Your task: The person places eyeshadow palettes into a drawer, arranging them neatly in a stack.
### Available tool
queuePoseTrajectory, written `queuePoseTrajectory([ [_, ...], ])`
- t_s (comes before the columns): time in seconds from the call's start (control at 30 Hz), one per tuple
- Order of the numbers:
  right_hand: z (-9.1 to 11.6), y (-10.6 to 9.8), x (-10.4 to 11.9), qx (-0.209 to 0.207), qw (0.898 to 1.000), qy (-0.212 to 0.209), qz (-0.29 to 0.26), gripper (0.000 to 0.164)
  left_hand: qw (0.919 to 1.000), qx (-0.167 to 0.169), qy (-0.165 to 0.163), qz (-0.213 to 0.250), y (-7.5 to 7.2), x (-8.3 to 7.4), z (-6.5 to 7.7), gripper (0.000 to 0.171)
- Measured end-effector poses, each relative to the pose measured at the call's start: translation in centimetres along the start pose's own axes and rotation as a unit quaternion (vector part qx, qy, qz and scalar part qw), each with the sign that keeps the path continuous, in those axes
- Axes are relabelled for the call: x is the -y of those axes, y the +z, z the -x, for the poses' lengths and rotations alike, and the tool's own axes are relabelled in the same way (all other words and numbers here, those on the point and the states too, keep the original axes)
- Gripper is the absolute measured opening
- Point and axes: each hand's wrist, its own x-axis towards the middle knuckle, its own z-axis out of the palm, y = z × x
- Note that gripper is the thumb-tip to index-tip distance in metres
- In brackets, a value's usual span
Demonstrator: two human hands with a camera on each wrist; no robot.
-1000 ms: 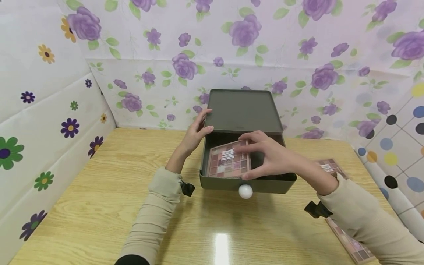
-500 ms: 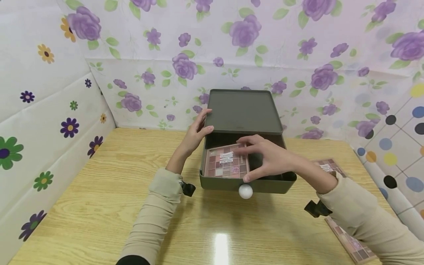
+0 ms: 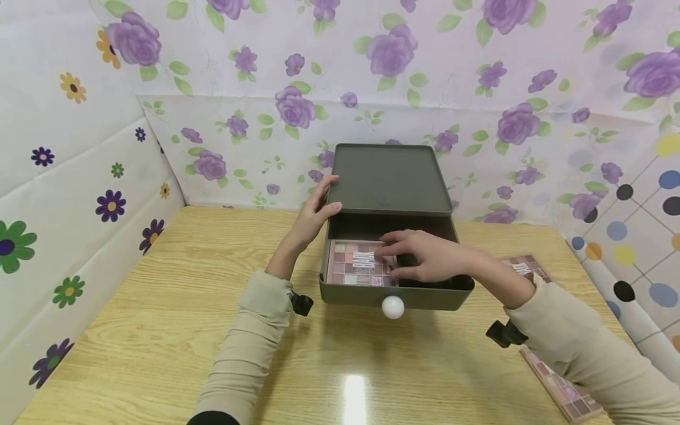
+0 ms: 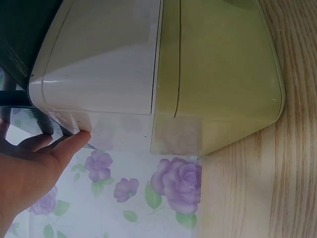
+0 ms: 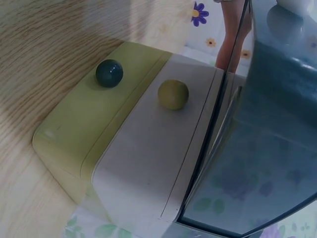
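Note:
A dark green top drawer [image 3: 350, 294] with a white ball knob [image 3: 393, 307] juts out from a small stacked drawer cabinet [image 3: 390, 177]. An eyeshadow palette [image 3: 345, 261] with white lettering lies flat in its left part. My right hand [image 3: 432, 257] reaches into the drawer, fingertips and thumb touching the palette's right end from above. My left hand [image 3: 310, 218] presses its extended fingers and thumb against the cabinet's left top edge. In the left wrist view, fingers of the left hand [image 4: 37, 171] touch the cabinet's side. The right hand is out of its own wrist view.
Below the dark drawer sit a white drawer [image 5: 143, 148] with a yellow-green knob [image 5: 173, 94] and a light green drawer [image 5: 74, 124] with a dark knob [image 5: 109, 73], both closed. More palettes lie by the right sleeve, one farther back [image 3: 523, 267] and one nearer [image 3: 565, 386].
The palette has gone from tilted to flat in the drawer, sliding slightly left. My right hand has sunk lower, its thumb off the drawer's front edge. My left hand stays in place.

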Motion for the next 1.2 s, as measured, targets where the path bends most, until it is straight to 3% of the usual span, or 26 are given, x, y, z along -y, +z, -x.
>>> queuePoseTrajectory([
  [0.33,0.3,-0.1,0.5,0.005,0.999,0.004,0.034,0.052,1.0000,0.001,0.004,-0.008,0.3,-0.8,0.2,0.062],
  [0.67,2.6,-0.7,1.2,-0.077,0.996,-0.005,0.035,0.052,0.9999,-0.001,0.002,-0.017,0.2,-0.6,0.3,0.063],
  [0.9,4.4,-1.4,2.0,-0.131,0.991,-0.017,0.027,0.041,1.0000,0.000,0.004,0.002,0.3,-0.5,0.3,0.064],
  [1.2,6.3,-1.8,2.3,-0.150,0.988,-0.012,0.033,0.042,0.9999,0.002,-0.006,0.009,0.4,-0.7,0.3,0.062],
])
